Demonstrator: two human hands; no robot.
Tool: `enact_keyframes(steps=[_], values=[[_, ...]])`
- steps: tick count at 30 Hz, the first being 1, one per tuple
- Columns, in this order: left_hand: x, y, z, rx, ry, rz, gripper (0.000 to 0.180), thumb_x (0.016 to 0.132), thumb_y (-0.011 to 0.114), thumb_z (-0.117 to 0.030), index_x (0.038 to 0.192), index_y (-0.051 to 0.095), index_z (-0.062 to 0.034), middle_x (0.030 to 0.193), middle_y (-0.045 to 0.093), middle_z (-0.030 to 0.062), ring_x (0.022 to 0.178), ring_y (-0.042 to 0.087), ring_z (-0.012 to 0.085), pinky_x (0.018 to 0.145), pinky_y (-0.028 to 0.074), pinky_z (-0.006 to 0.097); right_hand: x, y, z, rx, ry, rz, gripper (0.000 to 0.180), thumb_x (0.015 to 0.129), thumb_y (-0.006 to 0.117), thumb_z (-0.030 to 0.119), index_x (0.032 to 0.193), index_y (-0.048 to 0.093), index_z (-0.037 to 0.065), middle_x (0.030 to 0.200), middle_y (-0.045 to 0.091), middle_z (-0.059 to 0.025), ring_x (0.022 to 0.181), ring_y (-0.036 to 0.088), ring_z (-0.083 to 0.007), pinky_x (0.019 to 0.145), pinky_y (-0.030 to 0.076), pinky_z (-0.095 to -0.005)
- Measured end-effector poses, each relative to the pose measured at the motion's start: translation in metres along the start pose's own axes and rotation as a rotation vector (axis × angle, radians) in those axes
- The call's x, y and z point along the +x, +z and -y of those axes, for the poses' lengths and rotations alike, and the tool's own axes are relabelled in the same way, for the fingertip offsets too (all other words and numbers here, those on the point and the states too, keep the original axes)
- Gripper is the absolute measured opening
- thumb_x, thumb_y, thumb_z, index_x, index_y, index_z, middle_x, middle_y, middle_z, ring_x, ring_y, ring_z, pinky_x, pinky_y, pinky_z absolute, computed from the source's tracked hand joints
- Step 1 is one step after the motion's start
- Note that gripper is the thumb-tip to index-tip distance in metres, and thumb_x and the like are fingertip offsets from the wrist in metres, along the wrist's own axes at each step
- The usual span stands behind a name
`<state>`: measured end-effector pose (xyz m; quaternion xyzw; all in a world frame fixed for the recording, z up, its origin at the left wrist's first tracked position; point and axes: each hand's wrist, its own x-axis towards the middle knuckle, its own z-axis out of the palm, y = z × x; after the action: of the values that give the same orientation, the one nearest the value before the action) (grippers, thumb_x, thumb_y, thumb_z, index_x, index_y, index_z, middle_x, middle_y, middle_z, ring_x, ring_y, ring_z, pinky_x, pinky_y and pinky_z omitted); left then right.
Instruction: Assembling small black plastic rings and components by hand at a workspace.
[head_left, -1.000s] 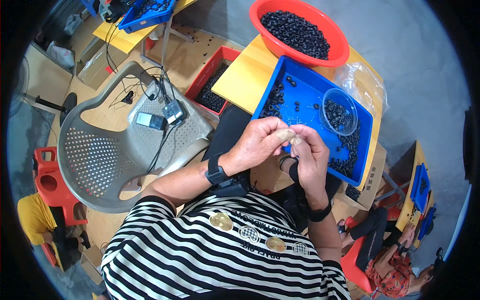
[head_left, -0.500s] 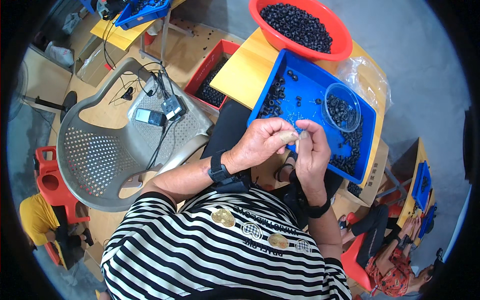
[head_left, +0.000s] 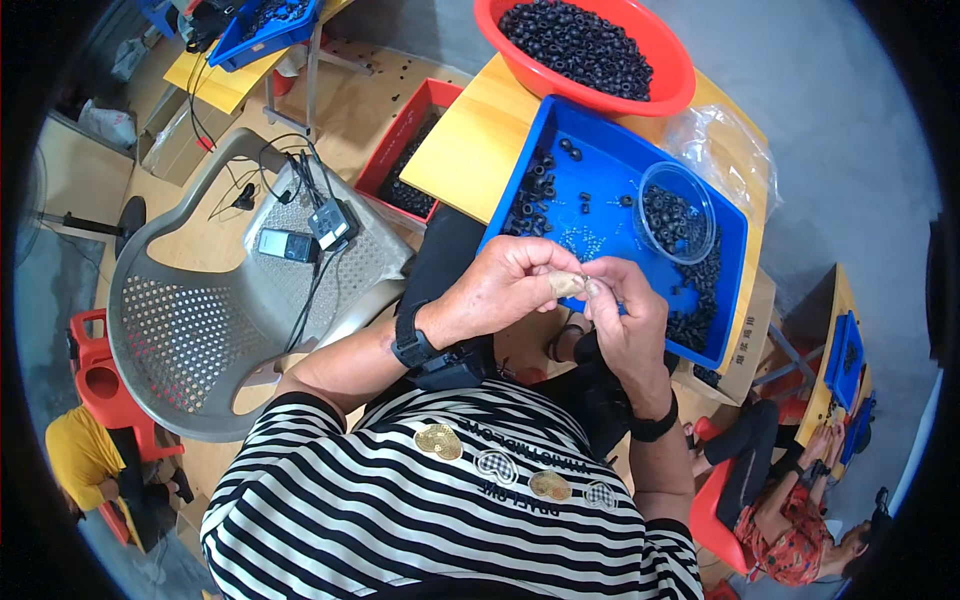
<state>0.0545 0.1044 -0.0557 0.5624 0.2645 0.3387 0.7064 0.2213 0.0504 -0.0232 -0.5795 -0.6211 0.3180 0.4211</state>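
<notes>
Clear plastic tub (head_left: 643, 232) of black ring-shaped parts (head_left: 668, 212) lies beyond the right hand (head_left: 632, 318), farther from the left hand (head_left: 492, 292); both pinch narrowly, anything held indistinct.

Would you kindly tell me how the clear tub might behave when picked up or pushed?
The clear tub may flex if squeezed, as its wall looks thin. The black parts inside would probably spill if it tipped, since its top looks open. Pushed, it may meet resistance from other parts beside it in the blue tray.
</notes>
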Motion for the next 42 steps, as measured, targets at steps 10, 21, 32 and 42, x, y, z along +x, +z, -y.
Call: enact_keyframes(steps=[10, 21, 32, 42], values=[[-0.006, -0.008, -0.010, -0.062, 0.008, -0.131, 0.021, 0.089, 0.054, -0.007, 0.108, 0.058, -0.0002, 0.084, 0.063, 0.0045, 0.062, 0.054, 0.0046, 0.058, 0.046, 0.018, 0.015, -0.045, -0.015, -0.271, 0.153, -0.048, 0.012, 0.083, 0.061, 0.010, 0.089, 0.054, 0.002, 0.070, 0.058, -0.0025, 0.063, 0.053, -0.0082, 0.056, 0.044, -0.0231], [-0.013, -0.023, -0.008, -0.107, 0.028, -0.193, 0.019, 0.090, 0.053, -0.009, 0.105, 0.059, -0.0002, 0.083, 0.063, 0.0064, 0.061, 0.054, 0.0058, 0.058, 0.046, 0.020, 0.021, -0.071, -0.015, -0.295, 0.185, 0.081, 0.013, 0.082, 0.062, 0.012, 0.088, 0.060, 0.001, 0.067, 0.059, -0.0052, 0.057, 0.054, -0.0110, 0.053, 0.043, -0.0239], [-0.016, -0.025, -0.004, -0.138, 0.033, -0.187, 0.017, 0.089, 0.053, -0.007, 0.104, 0.060, -0.0001, 0.083, 0.063, 0.0066, 0.061, 0.053, 0.0055, 0.058, 0.045, 0.019, 0.063, -0.021, -0.043, -0.679, -0.211, 0.347, 0.034, 0.078, 0.061, 0.012, 0.110, 0.054, 0.003, 0.101, 0.057, -0.0177, 0.085, 0.058, -0.0362, 0.074, 0.048, -0.0415], [-0.016, -0.025, -0.002, -0.143, 0.039, -0.170, 0.017, 0.089, 0.053, -0.006, 0.104, 0.060, -0.0001, 0.084, 0.062, 0.0057, 0.062, 0.053, 0.0047, 0.058, 0.046, 0.018, 0.103, -0.003, -0.078, -0.821, -0.268, 0.355, 0.017, 0.081, 0.053, 0.008, 0.097, 0.055, 0.002, 0.092, 0.058, -0.0185, 0.075, 0.059, -0.0380, 0.066, 0.049, -0.0459]])
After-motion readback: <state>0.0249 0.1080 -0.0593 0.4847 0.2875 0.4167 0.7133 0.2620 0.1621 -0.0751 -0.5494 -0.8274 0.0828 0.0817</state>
